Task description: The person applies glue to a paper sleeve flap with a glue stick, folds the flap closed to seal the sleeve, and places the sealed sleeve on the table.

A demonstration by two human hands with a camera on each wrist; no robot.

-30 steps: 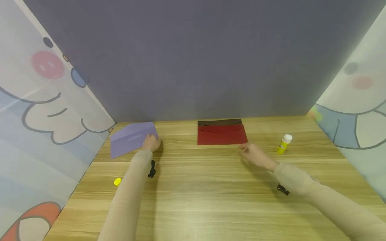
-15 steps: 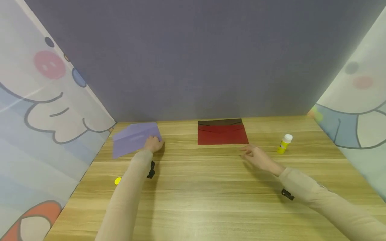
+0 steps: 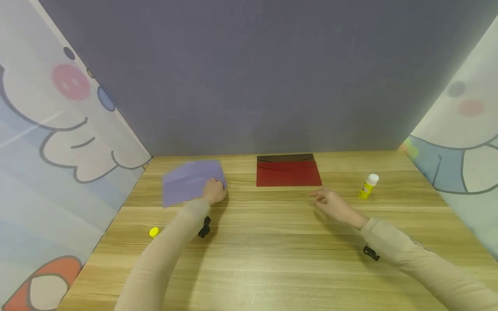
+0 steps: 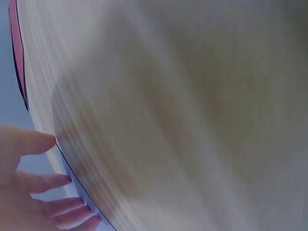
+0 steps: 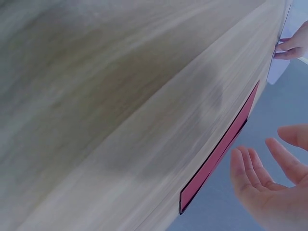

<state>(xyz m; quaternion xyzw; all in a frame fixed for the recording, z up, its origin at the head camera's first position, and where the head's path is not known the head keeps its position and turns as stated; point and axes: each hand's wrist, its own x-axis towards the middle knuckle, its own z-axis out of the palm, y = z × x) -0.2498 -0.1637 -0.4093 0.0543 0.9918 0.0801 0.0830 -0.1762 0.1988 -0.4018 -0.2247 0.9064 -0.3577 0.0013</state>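
A purple envelope (image 3: 190, 183) with its flap unfolded lies at the back left of the table. The fingertips of my left hand (image 3: 215, 191) rest on its right end; in the left wrist view the fingers (image 4: 72, 219) reach out along the paper, the thumb apart from them. In the middle at the back, a red envelope (image 3: 288, 175) overlaps a dark brown envelope (image 3: 285, 157). My right hand (image 3: 332, 205) hovers by the red envelope's front right corner. Its fingers (image 5: 250, 173) are loosely bent with nothing between them.
A yellow glue bottle (image 3: 367, 190) with a white cap stands on the right. Beside my left forearm is a small yellow round object (image 3: 154, 232). A grey panel (image 3: 253, 77) rises behind the wooden table (image 3: 264, 255), with printed cloths on both sides.
My left hand has slid the purple envelope to the right and slightly toward me. The right hand drew back a little from the red envelope, then held still.
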